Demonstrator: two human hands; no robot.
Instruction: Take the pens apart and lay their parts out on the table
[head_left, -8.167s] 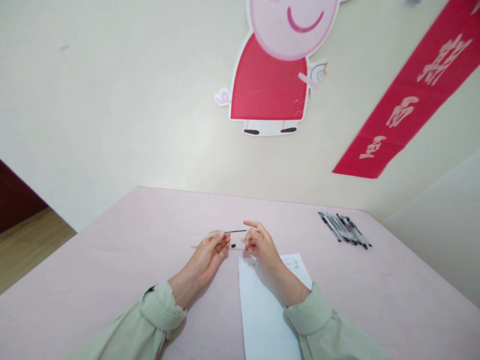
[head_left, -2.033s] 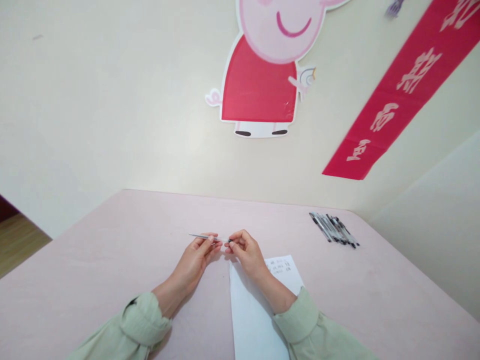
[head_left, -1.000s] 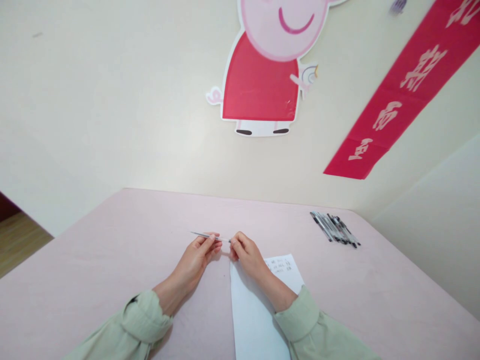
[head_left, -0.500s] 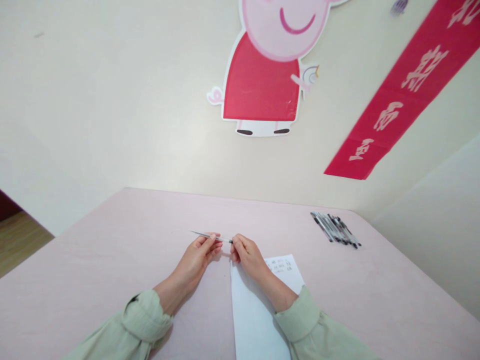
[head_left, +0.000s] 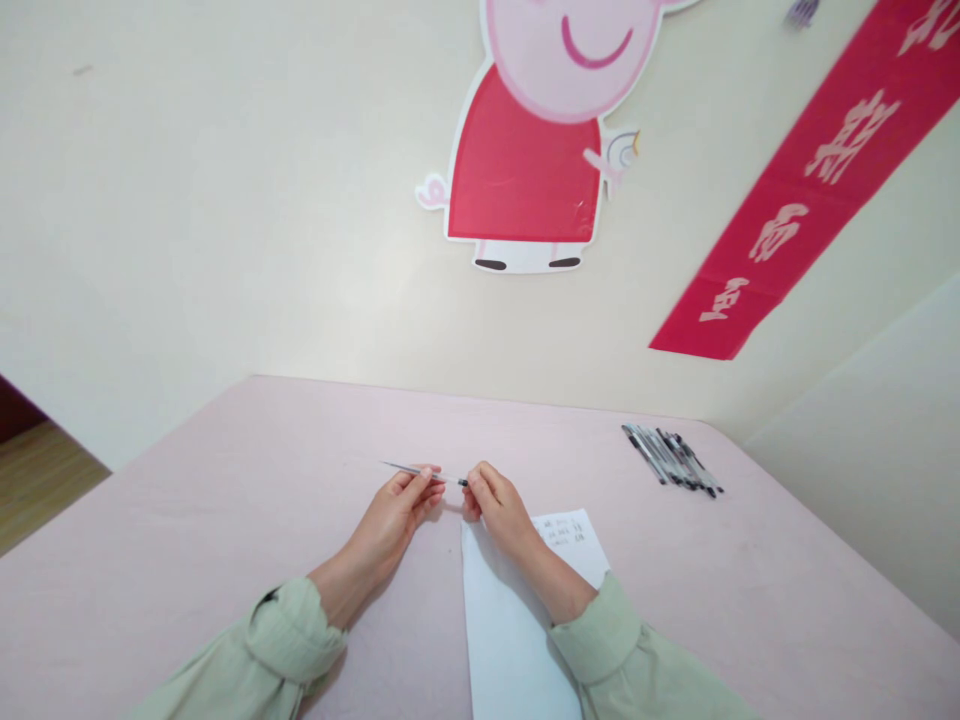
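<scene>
A slim pen [head_left: 405, 468] with a clear barrel, a dark pointed end to the left and a black end to the right is held above the pink table. Thumb and fingers of my left hand [head_left: 399, 512] are closed around its middle. At the black end, my right hand [head_left: 499, 512] has its thumb and fingers pinched together; its fingertips hide part of what they grip. Below my right hand and forearm lies a white sheet of paper [head_left: 510, 640] with handwriting near its top edge.
Several pens [head_left: 671, 460] lie side by side at the right rear of the pink-covered table [head_left: 187, 530]. Behind it rises a pale wall with a cartoon pig cutout [head_left: 525, 170] and a red banner [head_left: 780, 235].
My right hand has shifted very slightly up and to the right, so a little more of the pen's black end shows. My left hand stays almost still.
</scene>
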